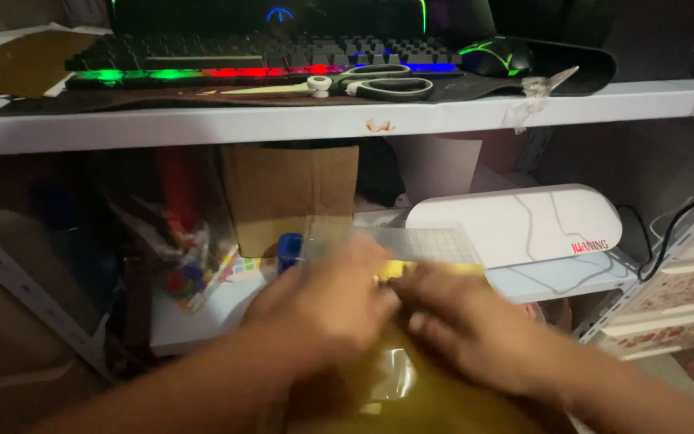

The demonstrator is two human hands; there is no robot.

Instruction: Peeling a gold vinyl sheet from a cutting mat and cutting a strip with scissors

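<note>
Left hand [327, 309] and right hand [463, 321] (both blurred) press flat on a yellow sheet [411, 386], its long axis unclear.

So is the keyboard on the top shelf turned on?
On. The keyboard glows green, red and blue along its front edge.

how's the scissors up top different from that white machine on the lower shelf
The scissors lie on the upper shelf before the lit keyboard; the white machine sits on the lower shelf, beyond both hands. The scissors are slim, with grey handles and pale blades; the machine is far bigger, a rounded white slab. Both lie flat, untouched.
</note>
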